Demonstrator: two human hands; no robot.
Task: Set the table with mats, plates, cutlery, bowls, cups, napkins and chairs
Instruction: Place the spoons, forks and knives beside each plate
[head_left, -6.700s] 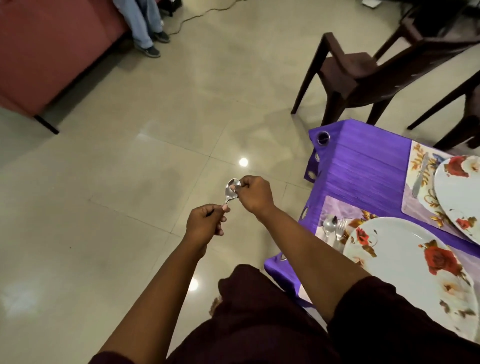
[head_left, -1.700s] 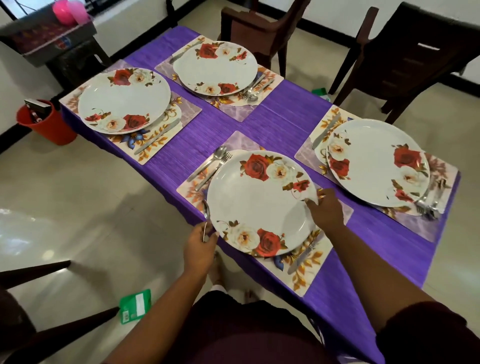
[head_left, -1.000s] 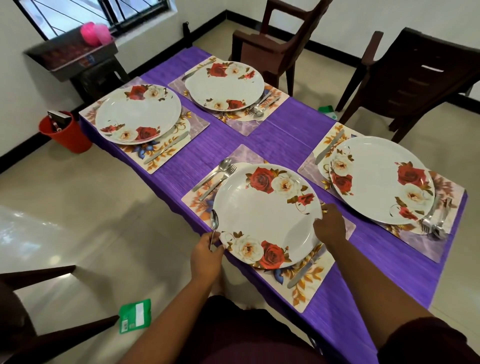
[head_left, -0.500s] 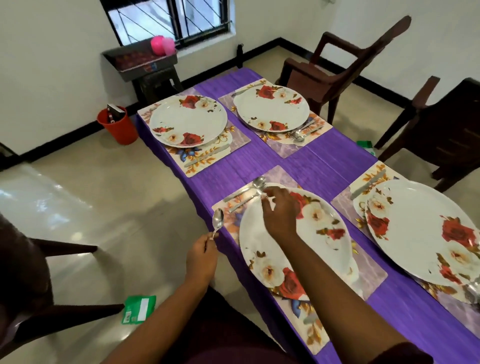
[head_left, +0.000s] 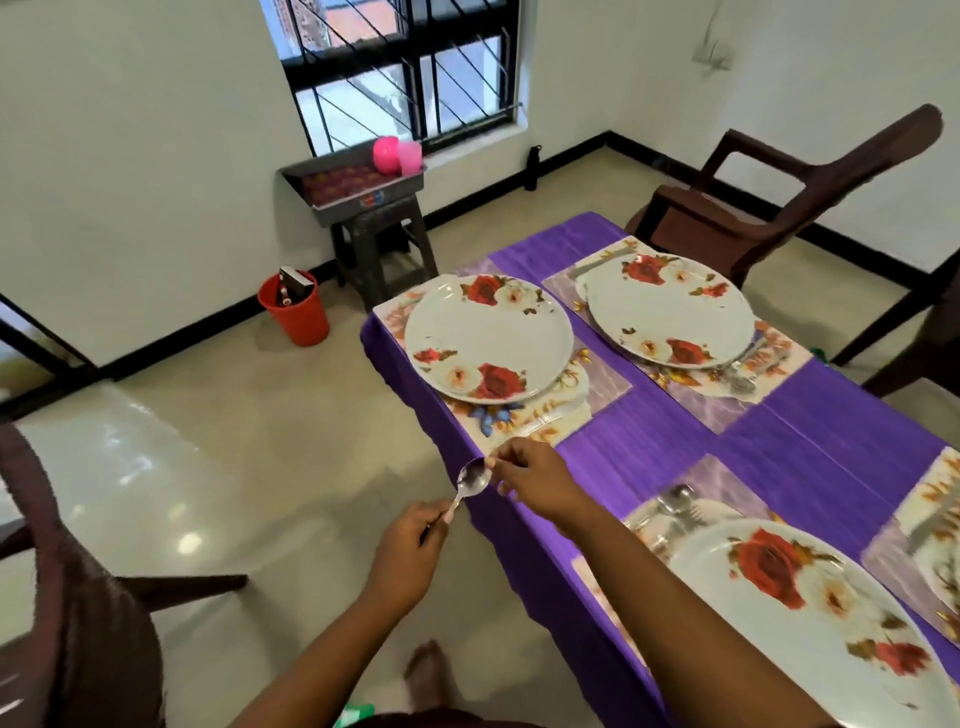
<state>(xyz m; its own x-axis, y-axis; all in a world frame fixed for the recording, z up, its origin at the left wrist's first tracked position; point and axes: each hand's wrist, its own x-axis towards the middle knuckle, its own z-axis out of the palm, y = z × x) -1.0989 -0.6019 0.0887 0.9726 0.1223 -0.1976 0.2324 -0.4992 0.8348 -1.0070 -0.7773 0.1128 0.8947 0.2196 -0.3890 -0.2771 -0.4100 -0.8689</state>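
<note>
Head view: spoon (head_left: 471, 480) is in the air just off the counter (head_left: 810, 431) edge, between the near-left and far-left place settings, over the floor. Left hand (head_left: 410, 556) has fingers curled round the handle end, low near side. Right hand (head_left: 537, 480) pinches the bowl rim with thumb and fingertip, other fingers loosely bent. So both hands are on the one spoon, bowl end up and far, handle slanting down toward the person.

Handling, my read: small steel teaspoon, light, rigid, not fragile, but polished and slick. Hold the handle, not the bowl: better control, no finger marks on the eating end. A two-finger pinch is enough; no weight to fight.

Targets: far-left plate (head_left: 488, 338) sits on its floral mat (head_left: 587, 395), and that mat's near strip shows what looks like a knife only, blurred. Near plate (head_left: 810, 613) already has spoon and fork (head_left: 675, 506) lying just to its left on its mat. Far-right plate (head_left: 670, 309) has cutlery at its near-right edge. Likely destination is the far-left mat, near the hands, forward and slightly right.

Risk: plates are hard ceramic or melamine, so a dropped spoon clatters but likely no damage.
</note>
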